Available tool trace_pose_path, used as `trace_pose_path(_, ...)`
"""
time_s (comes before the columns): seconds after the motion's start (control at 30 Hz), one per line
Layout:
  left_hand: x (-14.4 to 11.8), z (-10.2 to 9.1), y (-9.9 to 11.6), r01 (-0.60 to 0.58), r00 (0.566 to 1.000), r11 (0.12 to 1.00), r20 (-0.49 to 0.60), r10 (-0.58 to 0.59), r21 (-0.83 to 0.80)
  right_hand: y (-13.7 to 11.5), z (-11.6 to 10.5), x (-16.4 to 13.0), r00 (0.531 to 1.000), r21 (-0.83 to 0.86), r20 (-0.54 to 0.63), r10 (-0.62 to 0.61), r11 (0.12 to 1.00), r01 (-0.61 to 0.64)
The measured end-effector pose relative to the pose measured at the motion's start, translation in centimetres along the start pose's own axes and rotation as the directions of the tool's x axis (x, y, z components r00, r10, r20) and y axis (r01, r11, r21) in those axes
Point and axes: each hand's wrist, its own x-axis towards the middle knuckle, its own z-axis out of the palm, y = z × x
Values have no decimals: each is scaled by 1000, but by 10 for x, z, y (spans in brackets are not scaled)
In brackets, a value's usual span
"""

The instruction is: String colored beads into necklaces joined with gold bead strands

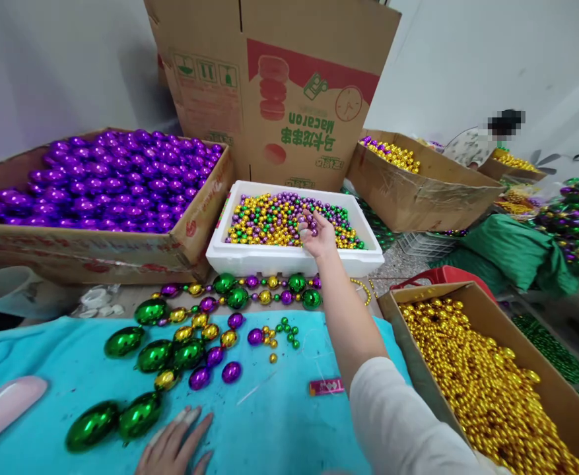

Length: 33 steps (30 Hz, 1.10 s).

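Nearest to me, my left hand (pixel 175 445) lies flat on the turquoise cloth (pixel 279 422), fingers spread and holding nothing, its fingertips just short of the big green beads (pixel 115 419) at the near end of the bead strand (pixel 195 336). That strand runs away from me across the cloth toward the white foam tray (pixel 249 257), mixing green, gold and purple beads. A small red lighter (pixel 326 386) lies on the cloth on the near side of the tray, beside my right forearm.

My right hand (pixel 319 236) reaches over the tray's near wall into the small mixed beads (pixel 274 221). The fingers are curled down among them; I think they pinch a few purple ones, though the view is too small to be sure.

Left of the tray stands a carton of purple beads (pixel 105 178), right of it a carton of gold beads (pixel 487 382), and behind it a tall cardboard box (pixel 289 86).
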Motion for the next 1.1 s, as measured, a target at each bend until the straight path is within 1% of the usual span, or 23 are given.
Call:
trace_pose_path(0.07, 5, -11, 8, 32, 999, 999, 17, -32, -34, 6, 4, -18, 999, -65, 9, 52, 997, -51)
trace_pose_path(0.17, 13, -24, 16, 46, 994, 998, 100, -42, -44, 27, 11, -53, 989, -196, 22, 149, 970, -142)
trace_pose_path(0.23, 16, -28, 19, 48, 991, 997, 124, -40, -59, 48, 14, -82, 972, -217, 43, 230, 952, -216)
trace_pose_path(0.3, 17, -31, 20, 57, 989, 996, 138, -48, -67, 75, 12, -114, 947, -246, 51, 317, 923, -295)
trace_pose_path(0.33, 17, -31, 21, 63, 989, 996, 140, -53, -68, 90, 9, -130, 935, -295, 33, 354, 897, -329)
trace_pose_path(0.37, 16, -31, 21, 66, 989, 995, 140, -56, -68, 106, 5, -144, 927, -381, -6, 375, 856, -349)
trace_pose_path(0.4, 16, -31, 21, 68, 989, 995, 137, -58, -69, 123, 1, -157, 930, -502, -67, 361, 794, -344)
trace_pose_path(0.43, 15, -31, 21, 66, 990, 995, 132, -57, -70, 139, -3, -168, 940, -645, -119, 321, 694, -319)
trace_pose_path(0.47, 15, -30, 21, 65, 991, 995, 125, -56, -73, 153, -6, -177, 958, -786, -137, 251, 562, -259)
trace_pose_path(0.5, 15, -30, 21, 64, 991, 995, 119, -54, -77, 167, -9, -185, 980, -899, -95, 177, 408, -161)
trace_pose_path(0.53, 14, -29, 21, 63, 992, 995, 112, -54, -79, 178, -10, -190, 989, -968, -21, 144, 244, -56)
trace_pose_path(0.57, 14, -29, 21, 64, 993, 995, 107, -55, -80, 187, -10, -195, 989, -995, 53, 139, 89, 41)
trace_pose_path(0.6, 14, -28, 21, 62, 993, 995, 101, -54, -80, 194, -9, -198, 981, -992, 113, 160, -44, 121)
trace_pose_path(0.63, 14, -28, 21, 60, 994, 995, 97, -52, -79, 199, -7, -200, 971, -973, 144, 193, -149, 174)
trace_pose_path(0.67, 14, -28, 21, 58, 995, 995, 91, -50, -78, 203, -4, -201, 964, -953, 150, 219, -229, 200)
trace_pose_path(0.7, 14, -28, 21, 56, 995, 995, 87, -49, -78, 205, -1, -202, 961, -935, 145, 237, -284, 211)
trace_pose_path(0.77, 14, -28, 21, 52, 996, 996, 80, -46, -78, 205, 4, -200, 961, -920, 124, 249, -334, 205)
trace_pose_path(0.83, 14, -29, 21, 49, 996, 996, 79, -43, -76, 203, 9, -199, 963, -923, 108, 248, -335, 189)
trace_pose_path(0.97, 15, -29, 22, 57, 995, 995, 85, -51, -77, 197, 12, -199, 965, -941, 116, 234, -284, 182)
trace_pose_path(1.1, 15, -29, 22, 59, 995, 995, 85, -52, -81, 195, 9, -202, 970, -962, 117, 212, -220, 164)
